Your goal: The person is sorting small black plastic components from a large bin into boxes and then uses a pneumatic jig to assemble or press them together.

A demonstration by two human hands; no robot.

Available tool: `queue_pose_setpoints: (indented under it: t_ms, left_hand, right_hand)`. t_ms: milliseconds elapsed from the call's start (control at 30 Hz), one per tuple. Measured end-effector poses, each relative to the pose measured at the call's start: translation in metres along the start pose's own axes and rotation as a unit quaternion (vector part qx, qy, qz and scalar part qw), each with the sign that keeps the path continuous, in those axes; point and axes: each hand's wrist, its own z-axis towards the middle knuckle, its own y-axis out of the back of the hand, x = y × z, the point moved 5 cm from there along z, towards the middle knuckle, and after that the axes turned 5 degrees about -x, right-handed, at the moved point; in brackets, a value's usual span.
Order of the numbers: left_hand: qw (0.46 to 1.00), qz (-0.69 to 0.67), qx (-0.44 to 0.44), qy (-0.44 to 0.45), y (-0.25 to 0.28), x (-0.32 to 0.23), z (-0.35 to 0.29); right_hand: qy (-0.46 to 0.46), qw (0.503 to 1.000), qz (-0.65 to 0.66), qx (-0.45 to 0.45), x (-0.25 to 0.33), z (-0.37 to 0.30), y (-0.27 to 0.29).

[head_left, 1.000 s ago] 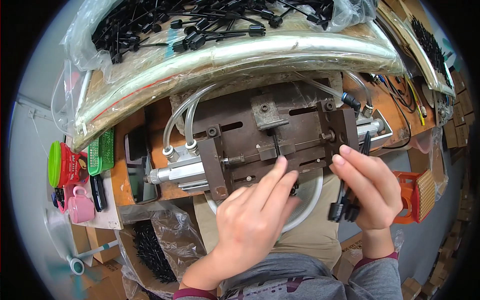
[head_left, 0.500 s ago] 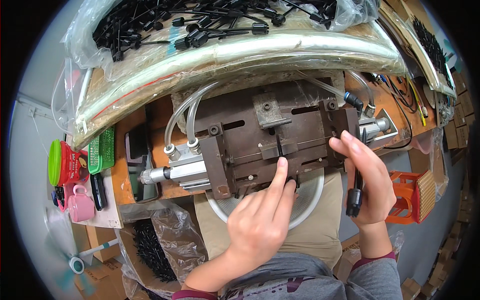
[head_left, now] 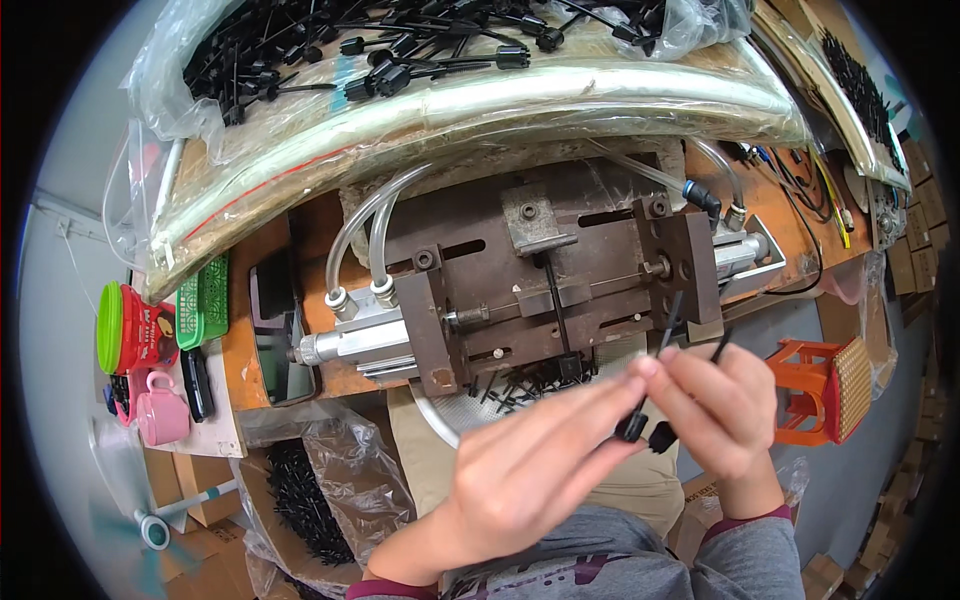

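Above the lap my two hands meet in front of the metal clamping fixture (head_left: 600,225). My left hand (head_left: 530,470) has its fingers closed around a thin-stemmed black plastic part (head_left: 631,426), whose stem points up past the fingertips. My right hand (head_left: 725,415) is closed on a second black plastic part (head_left: 662,437), its stem sticking out above the knuckles. Which fingers bear each part is partly hidden. Another black stemmed part (head_left: 569,368) lies across the middle of the fixture, its ribbed head toward me and its stem running to the back bracket (head_left: 545,243).
A white-rimmed basket (head_left: 436,425) with small black pieces sits beneath the fixture. Plastic-lined padding (head_left: 480,105) holds a pile of black parts behind. Air cylinders (head_left: 365,345) and clear hoses (head_left: 345,225) flank the fixture. A pink cup (head_left: 163,415) stands left, an orange stool (head_left: 815,390) right.
My left hand has left the fixture and moved right to meet my right hand, which has come lower and inward. The fixture's rods have drawn apart, uncovering the part between them.
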Motion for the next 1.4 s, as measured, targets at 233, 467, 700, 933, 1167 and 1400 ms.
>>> queue_pose_setpoints:
  t_ms: [233, 467, 700, 933, 1167, 1400]
  left_hand:
    - [0.996, 0.078, -0.040, -0.036, 0.004, 0.010, -0.007]
    - [0.959, 0.274, -0.007, -0.069, -0.014, 0.022, -0.007]
    - [0.942, 0.329, 0.059, -0.024, -0.016, 0.018, 0.004]
    - [0.954, 0.295, 0.040, -0.030, -0.013, 0.019, 0.003]
    - [0.974, 0.147, 0.171, 0.003, 0.006, 0.010, -0.021]
    - [0.932, -0.359, 0.023, 0.040, 0.055, -0.015, -0.024]
  right_hand:
    - [-0.104, 0.992, 0.066, -0.014, -0.013, 0.000, -0.012]
    - [-0.242, 0.922, 0.301, -0.032, -0.030, -0.013, -0.008]
    - [-0.281, 0.930, 0.235, 0.019, -0.026, -0.016, 0.002]
    - [-0.240, 0.957, 0.135, 0.088, -0.003, 0.000, -0.008]
    - [-0.176, 0.964, 0.110, 0.165, 0.006, 0.000, -0.034]
    - [-0.149, 0.964, 0.029, 0.218, 0.014, 0.011, -0.049]
